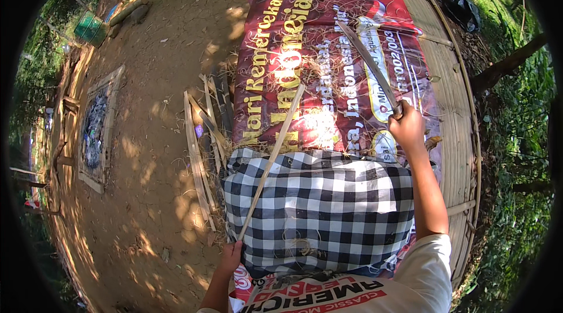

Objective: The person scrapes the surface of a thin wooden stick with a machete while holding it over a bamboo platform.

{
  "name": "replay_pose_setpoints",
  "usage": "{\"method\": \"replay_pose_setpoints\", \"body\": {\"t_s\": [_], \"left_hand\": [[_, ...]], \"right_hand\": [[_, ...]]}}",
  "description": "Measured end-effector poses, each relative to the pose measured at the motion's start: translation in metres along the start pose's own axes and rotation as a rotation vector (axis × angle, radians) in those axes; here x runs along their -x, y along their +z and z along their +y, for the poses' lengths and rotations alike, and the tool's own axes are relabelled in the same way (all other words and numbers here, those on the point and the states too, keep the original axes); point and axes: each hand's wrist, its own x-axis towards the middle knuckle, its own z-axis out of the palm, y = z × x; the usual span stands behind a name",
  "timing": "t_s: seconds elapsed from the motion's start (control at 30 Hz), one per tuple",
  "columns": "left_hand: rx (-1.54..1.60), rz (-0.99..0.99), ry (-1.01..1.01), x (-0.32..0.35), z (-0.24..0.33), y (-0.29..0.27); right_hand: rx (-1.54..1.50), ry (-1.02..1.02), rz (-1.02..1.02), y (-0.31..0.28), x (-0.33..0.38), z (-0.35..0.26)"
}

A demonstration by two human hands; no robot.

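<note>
Seated on a woven bamboo platform [454, 102], lap covered by a black-and-white checked cloth [319, 207]. All positions taken from that cloth.

Left hand [230, 254] at the cloth's lower left corner, closed around the near end of a long bamboo strip [272, 157]. Strip runs diagonally up across the cloth's left part; far end lies beyond the upper edge, over the red printed banner [328, 49].

Right hand [406, 125] above the cloth's upper right corner, clenched on the handle of a long knife [369, 64]. Blade points up and left over the banner, well apart from the strip (not in contact with it).

Right forearm is extended nearly straight, raised away from the lap; left forearm short in view, wrist low beside the cloth.

Judgement: to work the strip well, keep it braced against the cloth, bring the blade down at a shallow angle, cut away from the left hand.

Cut bamboo slats [199, 137] lie left of the cloth, on bare earth.
</note>
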Motion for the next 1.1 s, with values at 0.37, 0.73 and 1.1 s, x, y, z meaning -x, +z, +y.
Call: {"method": "replay_pose_setpoints", "body": {"t_s": [0.37,0.73,1.1], "left_hand": [[-0.141,0.049,-0.03,0.009,0.007,0.002],[-0.118,0.021,0.011,-0.002,0.026,-0.001],[-0.072,0.066,0.035,-0.001,0.004,0.005]], "right_hand": [[0.099,-0.531,-0.484,0.076,0.057,-0.112],[0.306,-0.449,-0.36,0.074,0.0,-0.048],[0.272,-0.581,-0.293,0.065,0.015,-0.072]]}}
